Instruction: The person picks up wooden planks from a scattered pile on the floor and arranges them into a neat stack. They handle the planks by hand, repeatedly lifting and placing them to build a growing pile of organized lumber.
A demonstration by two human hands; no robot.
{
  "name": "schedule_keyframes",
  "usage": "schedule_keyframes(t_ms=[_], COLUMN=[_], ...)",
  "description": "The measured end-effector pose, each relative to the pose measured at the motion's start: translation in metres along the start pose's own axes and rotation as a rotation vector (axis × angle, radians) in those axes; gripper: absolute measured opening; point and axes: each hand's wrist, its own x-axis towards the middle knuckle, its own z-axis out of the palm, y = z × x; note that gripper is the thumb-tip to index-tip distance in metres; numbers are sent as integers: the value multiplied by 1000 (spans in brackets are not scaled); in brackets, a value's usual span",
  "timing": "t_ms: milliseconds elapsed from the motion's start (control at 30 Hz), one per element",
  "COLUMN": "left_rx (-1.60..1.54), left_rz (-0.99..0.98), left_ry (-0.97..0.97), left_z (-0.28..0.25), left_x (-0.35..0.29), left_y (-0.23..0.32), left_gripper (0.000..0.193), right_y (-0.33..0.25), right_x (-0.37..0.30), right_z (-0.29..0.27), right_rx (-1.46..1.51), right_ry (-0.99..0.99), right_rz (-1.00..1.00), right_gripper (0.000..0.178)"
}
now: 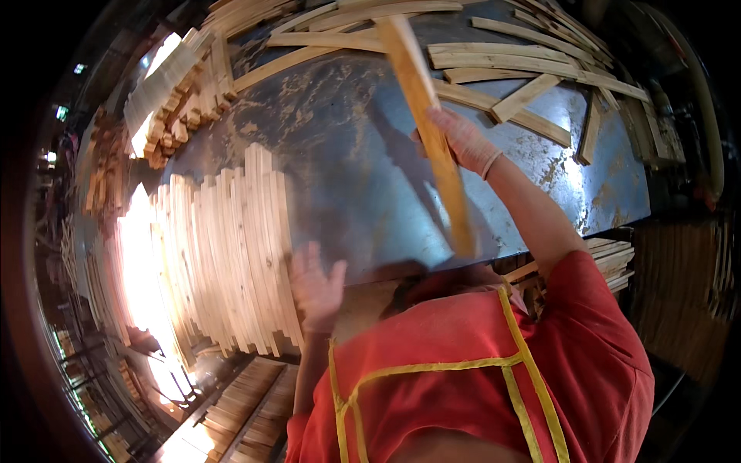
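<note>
My right hand (pixel 465 143), in a pale glove, grips a long wooden strip (pixel 429 116) near its middle and holds it raised over the metal tabletop (pixel 340 147). The strip slants from the far side back toward my chest, its near end blurred. At the table's near edge, my left hand (pixel 318 287) is open, thumb and fingers apart and slightly blurred. It holds nothing and is close beside a row of pale wooden strips (pixel 231 255) laid side by side. Whether its fingertips touch the outermost strip I cannot tell.
Loose wooden strips (pixel 509 58) lie crossed at the far right of the table. A stack of strips (pixel 189 92) rises at the far left. More boards (pixel 239 401) sit below the row at lower left, and other strips (pixel 610 262) are under the table's right edge.
</note>
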Motion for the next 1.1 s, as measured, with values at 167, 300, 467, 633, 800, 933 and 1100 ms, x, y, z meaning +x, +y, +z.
schedule_keyframes(t_ms=[167,300,467,633,800,933,1100], left_rx=[-1585,-1397,6,228,106,-541,-1791], left_rz=[-81,-226,-142,-106,-241,-418,-543], left_ry=[-630,-577,-39,-1,-62,-151,-270], left_z=[2,60,62,109,106,73,47], left_x=[44,60,64,79,95,110,98], left_y=[86,65,73,100,96,93,87], left_gripper=[70,66,78,87,83,71,60], right_y=[43,41,-40,-116,-82,-80,-25], right_x=[33,54,95,165,200,151,66], right_z=[16,-56,-219,-230,-253,-193,-115], right_rx=[316,-641,-1328,-1857,-1805,-1846,-1206], right_ry=[-65,99,434,340,181,-130,-451], right_rz=[-38,-116,-487,-477,-456,-222,115], right_gripper=[60,69,73,85,82,75,80])
